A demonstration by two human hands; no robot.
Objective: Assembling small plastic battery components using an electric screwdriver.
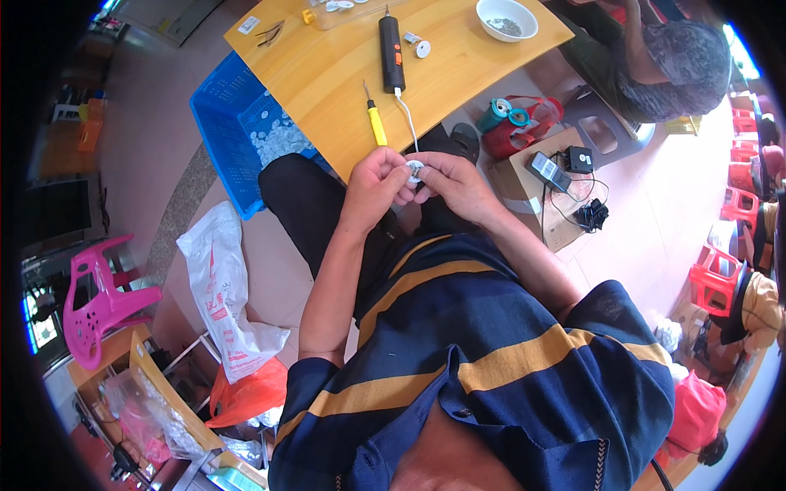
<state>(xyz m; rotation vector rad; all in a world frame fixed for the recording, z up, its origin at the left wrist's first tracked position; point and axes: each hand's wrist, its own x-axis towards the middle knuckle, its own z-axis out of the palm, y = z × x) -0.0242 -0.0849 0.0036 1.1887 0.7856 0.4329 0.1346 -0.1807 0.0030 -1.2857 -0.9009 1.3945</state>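
Two hands meet just below the wooden table's near edge: I see my left hand and right hand, fingers curled, pinching one small white disc between them. One black electric screwdriver and one yellow-handled tool lie on the table.

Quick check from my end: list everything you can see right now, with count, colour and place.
small round part: one, white, pinched between both hands
wooden table: one, light brown, ahead of the hands
electric screwdriver: one, black with orange, on the table, white cord trailing toward the hands
hand screwdriver: one, yellow handle, near the table edge
bowl: one, white, far right of the table, dark bits inside
crate: one, blue, left of the table, holding white parts
plastic bag: one, white, on the floor at left
chair: one, pink, far left
cardboard box: one, brown, at right, black charger on it
left hand: grip on the part
right hand: grip on the part
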